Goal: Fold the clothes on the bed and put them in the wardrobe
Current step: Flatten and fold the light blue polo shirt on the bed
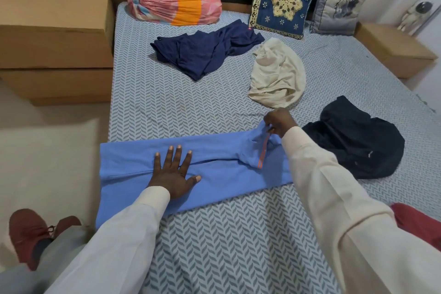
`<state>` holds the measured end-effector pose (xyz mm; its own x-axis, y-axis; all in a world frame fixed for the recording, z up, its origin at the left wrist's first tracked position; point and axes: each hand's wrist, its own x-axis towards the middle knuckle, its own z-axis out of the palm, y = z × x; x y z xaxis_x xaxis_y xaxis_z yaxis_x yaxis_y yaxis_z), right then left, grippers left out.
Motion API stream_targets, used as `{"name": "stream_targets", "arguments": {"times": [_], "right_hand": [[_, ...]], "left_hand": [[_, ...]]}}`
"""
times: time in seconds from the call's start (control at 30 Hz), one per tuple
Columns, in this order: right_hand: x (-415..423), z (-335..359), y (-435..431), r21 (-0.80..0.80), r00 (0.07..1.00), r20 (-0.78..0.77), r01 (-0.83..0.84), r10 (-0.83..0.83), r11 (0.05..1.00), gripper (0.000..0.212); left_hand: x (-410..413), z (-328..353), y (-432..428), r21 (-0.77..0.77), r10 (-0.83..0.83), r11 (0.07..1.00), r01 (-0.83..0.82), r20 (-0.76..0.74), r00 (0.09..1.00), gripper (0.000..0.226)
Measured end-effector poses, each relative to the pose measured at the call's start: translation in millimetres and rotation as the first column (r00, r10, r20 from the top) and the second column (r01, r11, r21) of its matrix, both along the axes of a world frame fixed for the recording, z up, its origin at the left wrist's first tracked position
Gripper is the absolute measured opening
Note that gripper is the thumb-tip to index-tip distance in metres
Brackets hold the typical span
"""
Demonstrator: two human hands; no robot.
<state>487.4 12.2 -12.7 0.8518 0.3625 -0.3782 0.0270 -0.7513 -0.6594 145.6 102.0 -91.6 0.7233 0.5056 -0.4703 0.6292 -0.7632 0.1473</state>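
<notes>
While left hand (174,172) presses flat, fingers spread, on blue shirt (222,174) at near edge of bed (214,234), right hand (279,122) pinches sleeve (259,148). Folding step, I judge. Next: lay sleeve across body, smooth, halve.

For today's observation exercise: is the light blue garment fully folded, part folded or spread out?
Part folded: the light blue garment lies as a long strip; left hand presses it flat, right hand pinches one end.
</notes>
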Motion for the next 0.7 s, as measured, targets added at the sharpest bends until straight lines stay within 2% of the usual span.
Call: {"name": "stream_targets", "arguments": {"times": [0.1, 0.17, 0.23, 0.3, 0.43, 0.5, 0.57, 0.67, 0.7], "right_hand": [[4.9, 4.2, -14.3, 0.095, 1.0, 0.0, 0.028, -0.029, 0.995, 0.028], [2.9, 1.5, -28.5, 0.078, 1.0, 0.012, 0.007, -0.008, 0.997, 0.031], [-1.4, -5.6, -44.6, 0.085, 0.992, -0.084, 0.098, -0.091, 0.992, 0.028], [-1.0, -14.4, -58.2, 0.065, 0.986, -0.115, 0.133, -0.125, 0.989, 0.025], [34.6, -54.3, -77.4, -0.037, 0.992, 0.014, 0.125, -0.125, 0.991, 0.038], [27.5, -43.3, -73.2, -0.038, 0.997, 0.045, 0.057, -0.055, 0.998, 0.037], [0.4, -9.3, -63.0, -0.018, 0.999, 0.014, -0.052, 0.053, 0.998, 0.03], [-5.1, 1.4, -52.5, -0.053, 0.973, -0.019, -0.23, 0.229, 0.972, 0.021], [-3.6, -1.9, -50.2, -0.102, 0.951, -0.011, -0.31, 0.31, 0.945, 0.012]], "left_hand": [[0.0, -0.3, 0.4, -0.001, 0.0, 1.0, 0.0, -0.003, 1.0, 0.083], [-0.3, -0.6, 0.0, -0.003, 0.002, 1.0, -0.002, -0.004, 1.0, 0.083], [-0.7, -1.2, 0.6, -0.009, 0.008, 1.0, -0.008, -0.001, 1.0, 0.083], [0.1, -1.1, 0.7, -0.008, 0.007, 1.0, -0.007, 0.001, 1.0, 0.083], [0.2, -0.8, 0.5, 0.002, 0.008, 1.0, -0.008, -0.003, 1.0, 0.083], [-0.1, -0.5, 0.2, 0.006, 0.008, 1.0, -0.008, 0.002, 1.0, 0.083], [-0.5, -0.8, 0.7, -0.002, 0.008, 1.0, -0.008, 0.009, 1.0, 0.085], [-0.4, -1.6, 1.7, -0.026, 0.006, 1.0, -0.006, 0.024, 1.0, 0.101], [-0.4, -3.1, 2.2, -0.025, 0.009, 1.0, -0.009, 0.027, 1.0, 0.103]]}}
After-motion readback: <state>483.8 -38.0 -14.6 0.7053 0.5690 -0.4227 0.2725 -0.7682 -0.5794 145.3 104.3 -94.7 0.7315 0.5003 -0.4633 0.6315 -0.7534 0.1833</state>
